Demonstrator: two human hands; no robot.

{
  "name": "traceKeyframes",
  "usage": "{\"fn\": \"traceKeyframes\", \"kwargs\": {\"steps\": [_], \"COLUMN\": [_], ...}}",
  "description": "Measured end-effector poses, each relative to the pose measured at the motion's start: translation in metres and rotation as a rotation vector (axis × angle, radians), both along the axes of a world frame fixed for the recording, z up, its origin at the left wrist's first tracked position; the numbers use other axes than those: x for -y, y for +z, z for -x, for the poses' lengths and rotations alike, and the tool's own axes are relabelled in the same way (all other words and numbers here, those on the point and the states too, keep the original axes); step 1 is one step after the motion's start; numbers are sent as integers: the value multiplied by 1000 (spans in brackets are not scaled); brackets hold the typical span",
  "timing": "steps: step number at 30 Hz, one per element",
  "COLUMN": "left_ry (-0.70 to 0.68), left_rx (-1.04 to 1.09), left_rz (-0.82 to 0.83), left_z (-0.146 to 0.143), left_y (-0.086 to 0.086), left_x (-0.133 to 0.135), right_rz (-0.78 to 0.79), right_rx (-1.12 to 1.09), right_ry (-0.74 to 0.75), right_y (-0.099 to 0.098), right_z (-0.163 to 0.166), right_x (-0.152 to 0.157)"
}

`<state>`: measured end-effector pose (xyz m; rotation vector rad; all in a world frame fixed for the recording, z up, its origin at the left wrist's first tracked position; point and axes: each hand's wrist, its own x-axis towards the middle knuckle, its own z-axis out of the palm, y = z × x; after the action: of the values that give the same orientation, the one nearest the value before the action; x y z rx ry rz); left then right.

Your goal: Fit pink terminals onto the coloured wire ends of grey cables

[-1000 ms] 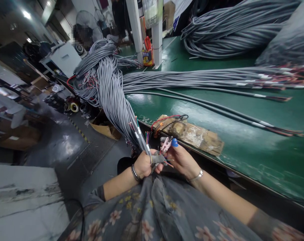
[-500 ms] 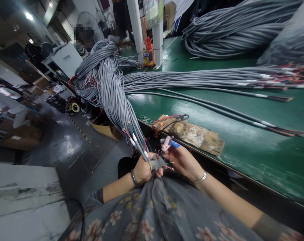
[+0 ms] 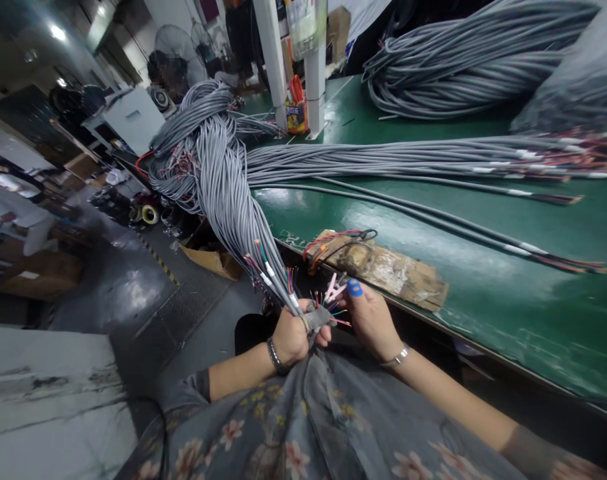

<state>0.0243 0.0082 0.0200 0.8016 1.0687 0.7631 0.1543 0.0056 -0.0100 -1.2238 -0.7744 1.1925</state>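
Note:
My left hand (image 3: 292, 337) is closed round the end of a grey cable (image 3: 311, 319) from the thick grey bundle (image 3: 223, 180) that hangs off the green table (image 3: 508, 293). Thin coloured wires (image 3: 328, 305) fan out of that cable end. My right hand (image 3: 368, 319), with a blue cover on one fingertip (image 3: 354, 288), is closed on a small pink cutting tool (image 3: 333, 289) held right at the fanned wires. Both hands sit over my lap, just in front of the table's near edge.
A worn wooden block (image 3: 383, 267) with red and black leads lies on the table edge. Long grey cables (image 3: 433, 160) stretch across the table, with a big coil (image 3: 463, 60) at the back. White posts (image 3: 313, 67), a fan (image 3: 176, 47) and boxes on the floor (image 3: 208, 257) stand beyond.
The coloured wires have spread out wider from the cable end. My right hand with the pink tool has shifted slightly right and turned; my left hand keeps its hold.

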Motion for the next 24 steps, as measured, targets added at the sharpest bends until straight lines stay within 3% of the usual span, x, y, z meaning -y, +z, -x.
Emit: {"fn": "traceKeyframes", "kwargs": {"steps": [5, 8, 16, 24], "left_ry": [9, 19, 16, 25], "left_rx": [3, 3, 8, 27], "left_rz": [21, 21, -1, -1], "left_z": [-1, -1, 4, 3], "left_y": [-1, -2, -7, -2], "left_x": [0, 0, 3, 4], "right_rz": [103, 135, 65, 16], "right_rx": [-286, -425, -509, -571], "right_ry": [179, 163, 141, 256], "right_y": [2, 5, 1, -5], "right_z": [3, 4, 5, 2], "right_x": [-6, -11, -7, -5]}}
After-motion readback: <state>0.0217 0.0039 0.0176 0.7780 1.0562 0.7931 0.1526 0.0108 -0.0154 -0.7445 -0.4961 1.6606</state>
